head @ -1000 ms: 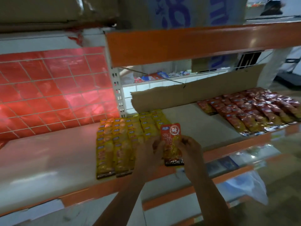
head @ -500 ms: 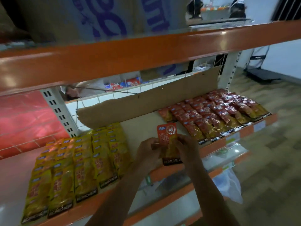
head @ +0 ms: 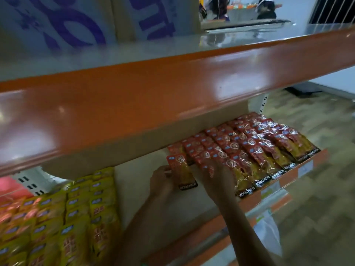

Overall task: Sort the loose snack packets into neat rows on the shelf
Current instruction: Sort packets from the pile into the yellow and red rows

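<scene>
At centre frame, my left hand [head: 161, 179] pinches the left edge of a single red packet [head: 182, 171], holding it upright-lengthwise just above the bare shelf [head: 134, 191] and just beside the left end of the red rows [head: 249, 148] that fill the right of the frame. My right hand [head: 217, 179] lies over the nearest red packets with its fingers spread; I cannot tell whether it also grips the single packet's right edge. The yellow rows [head: 76, 212] sit well apart at lower left, and the orange upper shelf edge [head: 153, 104] hides much of the back. As I judge it, the packet is about to join the red rows. The risks are that the right hand's weight slides the glossy, overlapping packets out of line or nudges the front ones over the shelf lip, and that the new packet lands skewed and breaks the row.
</scene>
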A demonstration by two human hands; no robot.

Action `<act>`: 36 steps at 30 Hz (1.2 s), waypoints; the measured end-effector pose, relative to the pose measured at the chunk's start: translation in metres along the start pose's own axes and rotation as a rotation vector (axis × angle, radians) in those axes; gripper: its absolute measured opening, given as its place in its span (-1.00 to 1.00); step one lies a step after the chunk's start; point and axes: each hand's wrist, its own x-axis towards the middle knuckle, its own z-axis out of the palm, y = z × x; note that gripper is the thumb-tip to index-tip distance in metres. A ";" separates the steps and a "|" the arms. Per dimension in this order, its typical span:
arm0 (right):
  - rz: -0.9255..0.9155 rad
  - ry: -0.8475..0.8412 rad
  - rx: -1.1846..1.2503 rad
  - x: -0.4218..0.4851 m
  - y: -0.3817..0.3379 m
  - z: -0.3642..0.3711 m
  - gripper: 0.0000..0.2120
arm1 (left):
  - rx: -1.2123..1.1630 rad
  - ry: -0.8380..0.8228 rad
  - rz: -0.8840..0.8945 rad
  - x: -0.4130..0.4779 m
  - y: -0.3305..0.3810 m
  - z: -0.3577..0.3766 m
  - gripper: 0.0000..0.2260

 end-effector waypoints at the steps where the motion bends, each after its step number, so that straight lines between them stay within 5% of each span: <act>1: -0.001 -0.017 -0.005 0.007 0.004 0.002 -0.91 | 0.000 0.018 0.001 0.004 0.002 0.003 -0.75; 14: -0.145 -0.282 -0.110 0.054 0.042 -0.004 -0.67 | 0.141 0.136 -0.003 0.013 0.028 0.032 -0.70; 36: -0.283 -0.437 -0.043 0.066 0.061 -0.008 -0.74 | 0.382 0.355 -0.037 -0.004 0.042 0.045 -0.67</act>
